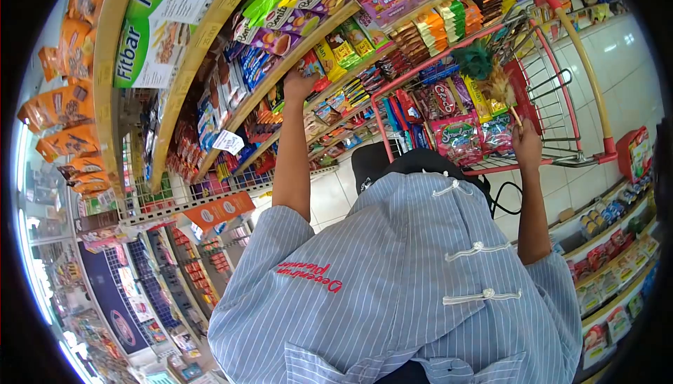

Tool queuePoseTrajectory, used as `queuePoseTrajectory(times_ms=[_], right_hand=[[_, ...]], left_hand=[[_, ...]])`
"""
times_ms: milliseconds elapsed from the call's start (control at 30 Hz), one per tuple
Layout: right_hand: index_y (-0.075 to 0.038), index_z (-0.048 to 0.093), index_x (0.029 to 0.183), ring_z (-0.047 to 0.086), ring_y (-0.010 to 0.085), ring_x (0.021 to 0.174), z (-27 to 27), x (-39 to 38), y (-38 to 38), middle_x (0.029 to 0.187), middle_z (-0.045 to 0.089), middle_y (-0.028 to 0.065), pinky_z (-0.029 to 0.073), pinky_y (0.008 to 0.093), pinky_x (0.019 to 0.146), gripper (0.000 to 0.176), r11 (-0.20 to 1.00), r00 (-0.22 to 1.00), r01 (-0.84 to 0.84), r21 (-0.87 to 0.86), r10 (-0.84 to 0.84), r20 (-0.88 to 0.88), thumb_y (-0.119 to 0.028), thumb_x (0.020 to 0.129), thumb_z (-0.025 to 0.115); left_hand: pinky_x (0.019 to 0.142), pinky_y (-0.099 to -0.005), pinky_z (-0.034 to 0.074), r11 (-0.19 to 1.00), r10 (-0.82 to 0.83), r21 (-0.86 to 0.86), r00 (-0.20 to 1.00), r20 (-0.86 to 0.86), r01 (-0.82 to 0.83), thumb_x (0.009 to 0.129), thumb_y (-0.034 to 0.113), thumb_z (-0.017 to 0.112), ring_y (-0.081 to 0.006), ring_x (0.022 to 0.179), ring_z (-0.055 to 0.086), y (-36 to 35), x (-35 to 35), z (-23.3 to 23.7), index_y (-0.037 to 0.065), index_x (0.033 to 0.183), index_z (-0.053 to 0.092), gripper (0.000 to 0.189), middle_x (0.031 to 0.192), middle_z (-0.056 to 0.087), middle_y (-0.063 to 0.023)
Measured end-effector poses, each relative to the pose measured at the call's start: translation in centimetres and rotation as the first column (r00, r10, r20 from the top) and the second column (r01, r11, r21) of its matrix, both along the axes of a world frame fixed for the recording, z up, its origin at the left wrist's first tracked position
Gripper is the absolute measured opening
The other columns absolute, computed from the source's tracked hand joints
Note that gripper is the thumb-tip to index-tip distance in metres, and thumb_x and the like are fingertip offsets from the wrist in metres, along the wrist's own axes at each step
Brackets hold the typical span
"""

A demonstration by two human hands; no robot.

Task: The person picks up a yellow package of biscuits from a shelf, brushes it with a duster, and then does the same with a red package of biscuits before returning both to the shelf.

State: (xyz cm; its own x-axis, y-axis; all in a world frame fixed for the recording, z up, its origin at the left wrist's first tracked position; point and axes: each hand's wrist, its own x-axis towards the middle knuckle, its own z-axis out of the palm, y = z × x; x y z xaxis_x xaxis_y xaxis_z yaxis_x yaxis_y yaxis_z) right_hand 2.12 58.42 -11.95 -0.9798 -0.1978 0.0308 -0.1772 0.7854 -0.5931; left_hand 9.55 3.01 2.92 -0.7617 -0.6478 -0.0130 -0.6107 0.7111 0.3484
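My left hand (299,85) reaches into the shelf on the left, its fingers closed at a small red and blue snack packet (313,69); the fingertips are partly hidden. Yellow packets (341,49) stand in a row just beside it. My right hand (527,147) is wrapped round the thin wooden handle of a feather duster (499,87), which has tan and dark teal feathers. The duster is held upright over a shopping cart (576,114) with red rails. Pink strawberry candy bags (456,139) and other snack packs lie in the cart, near my right hand.
Purple Bonita bags (277,39) fill the shelf above my left hand. A green Fitbar sign (155,30) and orange bags (62,107) are at the far left. A low shelf (610,258) with packets runs along the right. White floor tiles (620,55) show beyond the cart.
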Motion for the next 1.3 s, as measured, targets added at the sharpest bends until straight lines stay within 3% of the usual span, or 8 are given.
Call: queuePoseTrajectory(times_ms=[200,267,500,633,733,800,900,1300], right_hand=[[-0.004,0.045,0.084,0.057,0.0419,0.070,-0.1,0.0,0.2,0.078,0.056,0.0199,0.043,0.0483,0.058,0.018,0.998,0.998,0.035,-0.043,-0.037,-0.045,-0.019,0.089,0.053],[-0.005,0.049,0.093,0.059,0.0409,0.077,-0.1,-0.1,0.3,0.091,0.059,0.0188,0.047,0.0489,0.063,0.016,0.999,0.999,0.038,0.017,-0.038,0.021,-0.020,0.089,0.052],[-0.005,0.048,0.090,0.059,0.0404,0.077,0.1,-0.1,0.3,0.090,0.059,0.0171,0.046,0.0485,0.063,0.015,0.998,0.998,0.052,0.016,-0.053,0.044,-0.019,0.089,0.053],[-0.005,0.048,0.089,0.059,0.0403,0.077,0.1,-0.1,0.3,0.090,0.059,0.0172,0.046,0.0484,0.063,0.015,0.998,0.998,0.055,-0.006,-0.055,0.024,-0.019,0.089,0.053],[-0.004,0.048,0.089,0.059,0.0404,0.077,0.1,-0.3,0.4,0.090,0.059,0.0172,0.046,0.0483,0.063,0.015,0.998,0.997,0.053,0.015,-0.054,0.057,-0.018,0.088,0.053],[-0.004,0.048,0.090,0.059,0.0402,0.078,-0.2,-0.2,0.4,0.090,0.059,0.0172,0.046,0.0481,0.063,0.015,0.998,0.998,0.051,-0.036,-0.050,0.023,-0.018,0.088,0.053],[-0.003,0.044,0.082,0.055,0.0414,0.068,0.0,-0.1,0.2,0.079,0.055,0.0190,0.042,0.0473,0.059,0.019,0.991,0.994,0.071,-0.117,-0.080,-0.073,-0.017,0.088,0.055],[-0.005,0.048,0.090,0.059,0.0410,0.076,-0.6,-0.4,0.5,0.089,0.059,0.0174,0.045,0.0495,0.062,0.017,0.998,0.997,0.064,0.001,-0.064,0.031,-0.022,0.089,0.053]], left_hand=[[0.093,-0.0380,0.044,0.998,-0.064,-0.016,0.998,-0.009,0.063,0.065,0.032,0.078,-0.0348,0.112,0.055,-0.7,-0.6,-0.5,-0.001,0.126,0.048,0.075,0.122,0.056,-0.0215],[0.094,-0.0369,0.043,0.999,-0.042,-0.002,0.999,0.006,0.042,0.065,0.032,0.078,-0.0326,0.113,0.054,0.1,-0.7,0.1,-0.002,0.126,0.048,0.076,0.123,0.056,-0.0213],[0.094,-0.0363,0.042,0.995,-0.063,0.074,0.997,-0.049,0.066,0.067,0.032,0.079,-0.0306,0.112,0.054,-3.5,-0.6,-3.5,-0.004,0.126,0.046,0.077,0.122,0.055,-0.0210],[0.094,-0.0365,0.042,0.998,-0.015,0.066,0.999,-0.044,0.018,0.068,0.033,0.078,-0.0302,0.113,0.054,-1.5,-1.3,-1.8,-0.004,0.129,0.043,0.079,0.123,0.055,-0.0195],[0.094,-0.0369,0.042,0.998,-0.010,-0.059,0.994,0.110,0.016,0.069,0.035,0.078,-0.0311,0.114,0.054,-3.4,-1.7,-2.8,-0.002,0.129,0.043,0.079,0.122,0.055,-0.0192],[0.093,-0.0370,0.042,0.996,-0.075,-0.045,0.997,-0.018,0.074,0.069,0.036,0.077,-0.0328,0.113,0.054,-4.6,-1.5,-4.0,-0.002,0.126,0.047,0.076,0.120,0.057,-0.0203],[0.092,-0.0367,0.043,0.990,-0.087,-0.114,0.996,0.008,0.088,0.068,0.037,0.077,-0.0335,0.110,0.056,-2.7,-1.4,-2.5,-0.002,0.122,0.050,0.072,0.115,0.059,-0.0207],[0.085,-0.0369,0.046,0.997,-0.029,-0.080,0.995,-0.100,0.021,0.062,0.036,0.080,-0.0297,0.096,0.060,-3.6,-1.5,-3.9,0.003,0.113,0.053,0.067,0.101,0.061,-0.0130]])
